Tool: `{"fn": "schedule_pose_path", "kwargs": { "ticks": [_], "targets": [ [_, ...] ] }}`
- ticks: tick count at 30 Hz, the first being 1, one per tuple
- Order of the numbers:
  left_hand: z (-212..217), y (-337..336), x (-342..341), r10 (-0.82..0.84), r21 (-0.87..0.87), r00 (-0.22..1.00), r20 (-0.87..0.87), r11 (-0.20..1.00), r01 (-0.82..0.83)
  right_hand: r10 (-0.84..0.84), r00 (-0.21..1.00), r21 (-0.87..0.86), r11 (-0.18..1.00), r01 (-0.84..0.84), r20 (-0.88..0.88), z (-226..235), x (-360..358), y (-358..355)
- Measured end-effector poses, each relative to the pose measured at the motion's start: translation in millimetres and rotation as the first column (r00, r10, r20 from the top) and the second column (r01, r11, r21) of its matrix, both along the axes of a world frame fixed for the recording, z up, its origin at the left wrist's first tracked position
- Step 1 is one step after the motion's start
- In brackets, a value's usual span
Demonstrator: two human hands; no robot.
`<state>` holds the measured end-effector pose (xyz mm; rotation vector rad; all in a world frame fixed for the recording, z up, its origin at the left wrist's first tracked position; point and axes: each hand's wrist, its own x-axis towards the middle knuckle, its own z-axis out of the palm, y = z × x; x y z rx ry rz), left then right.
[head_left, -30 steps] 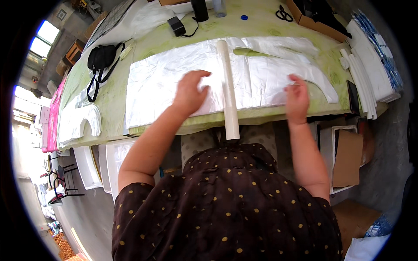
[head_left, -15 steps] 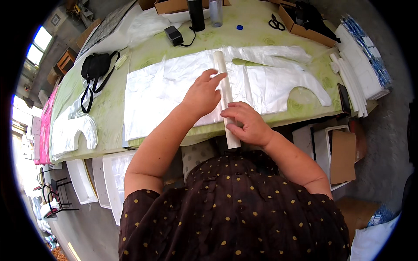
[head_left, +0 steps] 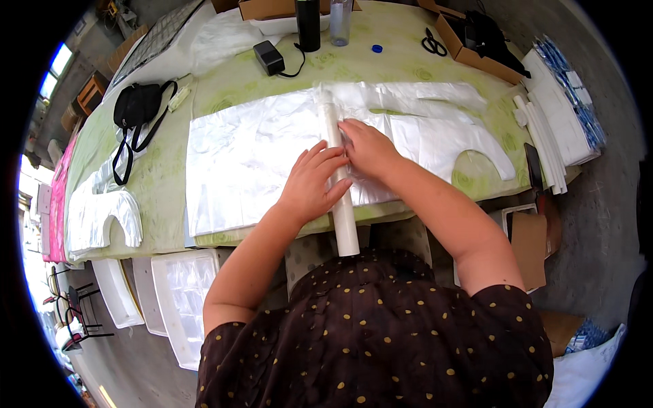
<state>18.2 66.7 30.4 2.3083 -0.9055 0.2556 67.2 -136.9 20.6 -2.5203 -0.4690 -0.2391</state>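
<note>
A long white tube (head_left: 345, 224) lies across a stack of white plastic bags (head_left: 252, 153) spread on a green table (head_left: 166, 173). Its near end juts out over the table's front edge. My left hand (head_left: 311, 182) rests flat on the tube from the left, fingers spread over it. My right hand (head_left: 367, 149) presses down on the tube and the plastic just beyond the left hand, from the right side. The bags' cut-out handles (head_left: 476, 146) reach toward the right end of the table.
At the table's far side stand a black power adapter (head_left: 269, 57), a dark bottle (head_left: 308, 24), a clear bottle (head_left: 340, 20), scissors (head_left: 432, 45) and a cardboard box (head_left: 476, 47). A black pouch (head_left: 136, 105) lies left. White trays (head_left: 180, 299) sit below the front edge.
My right hand came in from the right part of the bags to the tube beside my left hand. Both hands then slid farther along the tube.
</note>
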Motion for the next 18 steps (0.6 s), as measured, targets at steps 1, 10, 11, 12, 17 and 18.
{"fn": "schedule_pose_path", "kwargs": {
  "ticks": [1, 10, 11, 12, 17, 18],
  "targets": [
    [0.0, 3.1, -4.3, 0.047, 0.024, 0.999, -0.002, 0.999, -0.046, -0.001, 1.0, 0.012, 1.0, 0.001, -0.011, -5.2, 19.7, 1.9],
    [4.3, 28.4, -25.3, 0.218, 0.0, 0.973, -0.081, 0.976, -0.219, -0.321, 0.646, 0.549, 0.346, 0.76, -0.692, 8.7, 104.3, -148.5],
    [2.0, 29.4, -25.1, 0.216, -0.019, 0.971, -0.099, 0.976, -0.219, -0.397, 0.627, 0.587, 0.234, 0.775, -0.67, 7.6, 98.4, -192.3],
    [0.3, 30.3, -24.8, 0.217, -0.035, 0.969, -0.117, 0.974, -0.222, -0.507, 0.554, 0.574, 0.133, 0.808, -0.661, 11.4, 89.4, -225.9],
    [-4.1, 23.6, -19.8, 0.112, -0.095, 0.994, -0.022, 0.989, -0.113, -0.899, 0.413, 0.598, 0.251, 0.761, -0.148, -6.7, 43.8, -381.2],
    [-5.9, 28.8, -21.0, 0.125, -0.072, 0.992, -0.007, 0.99, -0.125, -0.864, 0.5, 0.532, 0.397, 0.748, -0.059, -8.1, 50.6, -357.9]
  ]
}}
